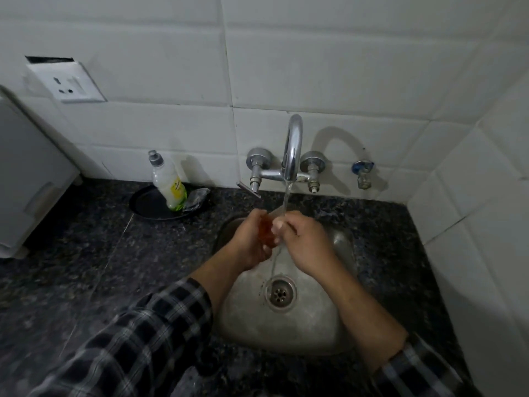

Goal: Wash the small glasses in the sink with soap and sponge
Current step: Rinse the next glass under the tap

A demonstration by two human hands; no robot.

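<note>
1. My left hand (pixel 252 240) curls round the small glass (pixel 266 231), held over the sink (pixel 286 336) in the stream from the tap (pixel 292 150).
2. My right hand (pixel 305 240) pinches its rim end.
3. It looks light, brittle and slippery when wet; I'd grip the body, not the rim.

Both my bare forearms reach away from me and converge. My left hand (pixel 252 239) curls round the small glass (pixel 265 232); my right hand (pixel 303 242), fingers bent, pinches it from the right.
</note>
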